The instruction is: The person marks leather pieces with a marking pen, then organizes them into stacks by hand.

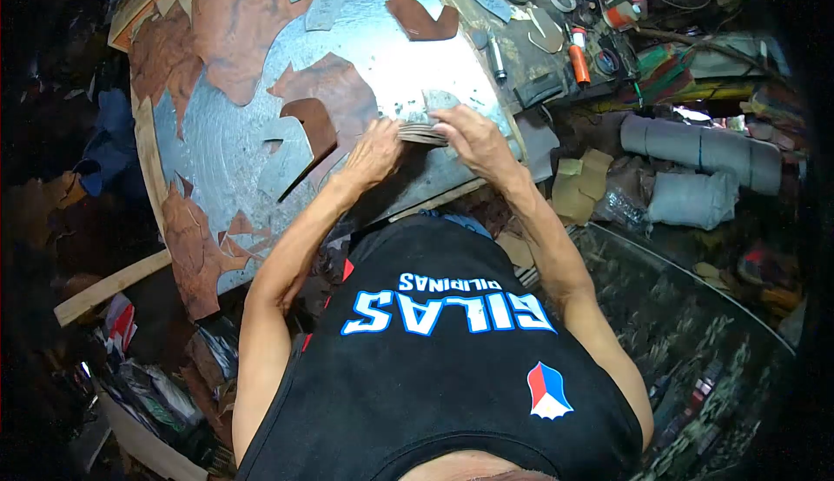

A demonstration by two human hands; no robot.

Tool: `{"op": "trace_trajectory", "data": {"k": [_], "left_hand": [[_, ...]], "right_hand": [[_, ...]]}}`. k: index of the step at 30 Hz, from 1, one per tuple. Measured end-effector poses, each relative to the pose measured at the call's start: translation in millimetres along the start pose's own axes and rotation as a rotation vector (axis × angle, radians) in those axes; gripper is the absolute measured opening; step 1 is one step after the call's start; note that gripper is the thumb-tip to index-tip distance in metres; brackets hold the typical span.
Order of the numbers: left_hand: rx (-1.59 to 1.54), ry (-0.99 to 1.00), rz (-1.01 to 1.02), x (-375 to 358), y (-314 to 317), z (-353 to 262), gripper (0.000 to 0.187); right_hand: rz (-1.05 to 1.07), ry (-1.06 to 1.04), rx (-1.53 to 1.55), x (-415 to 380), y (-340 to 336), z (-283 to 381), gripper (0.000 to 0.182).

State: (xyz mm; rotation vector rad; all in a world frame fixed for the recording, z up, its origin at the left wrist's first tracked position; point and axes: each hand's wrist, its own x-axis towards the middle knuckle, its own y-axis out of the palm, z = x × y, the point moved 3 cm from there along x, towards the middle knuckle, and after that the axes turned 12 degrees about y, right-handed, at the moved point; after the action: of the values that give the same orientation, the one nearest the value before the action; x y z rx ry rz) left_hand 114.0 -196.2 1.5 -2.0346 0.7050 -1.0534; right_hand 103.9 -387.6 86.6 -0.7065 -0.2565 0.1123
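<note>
Nearest the camera: our black sleeveless shirt (pixel 434 368) with its white-and-blue lettering fills the lower frame, and both bare arms run up from it to the bench.
Worktop: a metal sheet (pixel 234 146), grey and scratched, lies on the bench with brown leather scraps (pixel 234 20) overlapping its edges.
Stack: a thin stack of cut pieces (pixel 423 133) sits at the near edge of the sheet, directly between our two hands.
Left hand: our left hand (pixel 375 152) rests at the stack's left end, fingers curled and closed on that end; the thumb is hidden, so we cannot tell how firm the pinch is.
Right hand: our right hand (pixel 469 138) covers the stack's right end from above, fingers bent down over its top edge and closed on it.
Long axis: the stack runs roughly left to right across the view, from one hand to the other.
Which hand is nearer: both touch it; we judge the right hand sits further over it, the left more at its tip.
Direction from the hands: the stack lies to the right of the left hand and to the left of, and partly under, the right.
Nearby: a dark brown cut piece (pixel 313 125) lies just left of the left hand, apart from it.
Far right: an orange-capped marker (pixel 579 55) and small tools lie on the cluttered bench, well apart from both hands.
</note>
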Motion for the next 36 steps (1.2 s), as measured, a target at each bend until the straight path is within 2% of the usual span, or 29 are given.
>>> {"op": "trace_trajectory", "data": {"k": [2,4,6,7,10,12,13,14,16,17,18,20,21,22,24,25,26,27,29,31,33,36], "left_hand": [[-0.077,-0.094,0.052,-3,6,4,0.02],[-0.048,-0.071,0.042,-1,2,3,0.023],[-0.116,-0.147,0.088,0,1,4,0.024],[-0.115,-0.165,0.086,1,0,5,0.024],[-0.063,-0.133,-0.012,14,-17,7,0.019],[-0.168,-0.094,0.208,34,-39,21,0.021],[-0.268,-0.196,0.181,42,-54,34,0.031],[-0.218,-0.206,0.167,42,-62,54,0.036],[-0.547,-0.572,0.2,60,-81,93,0.046],[-0.701,-0.487,0.041,70,-78,114,0.048],[-0.788,-0.559,-0.094,83,-75,128,0.053],[-1.114,-0.739,-0.346,106,-57,155,0.067],[-1.156,-0.743,-0.404,117,-48,168,0.07],[-1.197,-0.749,-0.463,126,-38,181,0.073],[-1.081,-0.818,-0.476,146,-23,205,0.069],[-0.965,-0.884,-0.49,151,-15,219,0.066],[-0.96,-0.895,-0.492,156,-9,232,0.066],[-0.817,-0.902,-0.442,162,-8,241,0.066],[-0.63,-0.918,-0.385,167,-2,250,0.067],[-0.692,-0.949,-0.406,169,3,255,0.068],[-0.758,-0.977,-0.424,170,4,253,0.068],[-0.772,-1.036,-0.353,168,1,243,0.068]], "right_hand": [[0.139,-0.022,-0.115,4,3,2,0.034],[0.16,-0.044,-0.13,9,-2,4,0.041],[0.295,-0.065,-0.222,11,1,-1,0.04],[0.401,0.015,-0.324,13,3,-4,0.036],[0.482,-0.022,-0.25,30,-2,-12,0.029],[0.438,-0.069,-0.181,48,-9,-28,0.027],[0.377,-0.011,-0.104,61,-17,-36,0.026],[0.316,0.049,-0.027,73,-25,-43,0.026],[0.315,0.284,0.057,98,-39,-57,0.034],[0.298,0.313,0.206,109,-38,-74,0.037],[0.277,0.34,0.354,122,-36,-91,0.039],[0.28,0.492,0.39,146,-39,-113,0.041],[0.281,0.633,0.527,155,-36,-125,0.042],[0.249,0.654,0.644,165,-30,-141,0.048],[0.34,0.882,0.592,180,-13,-199,0.057],[0.35,0.883,0.594,186,-10,-202,0.057],[0.344,0.953,0.573,190,-8,-207,0.06],[0.337,1.022,0.55,194,-5,-210,0.064],[0.317,0.977,0.606,198,-3,-212,0.064],[0.289,0.935,0.66,202,-1,-213,0.065],[0.254,0.945,0.532,203,-2,-216,0.063],[0.234,0.901,0.5,200,-4,-202,0.06]]}}
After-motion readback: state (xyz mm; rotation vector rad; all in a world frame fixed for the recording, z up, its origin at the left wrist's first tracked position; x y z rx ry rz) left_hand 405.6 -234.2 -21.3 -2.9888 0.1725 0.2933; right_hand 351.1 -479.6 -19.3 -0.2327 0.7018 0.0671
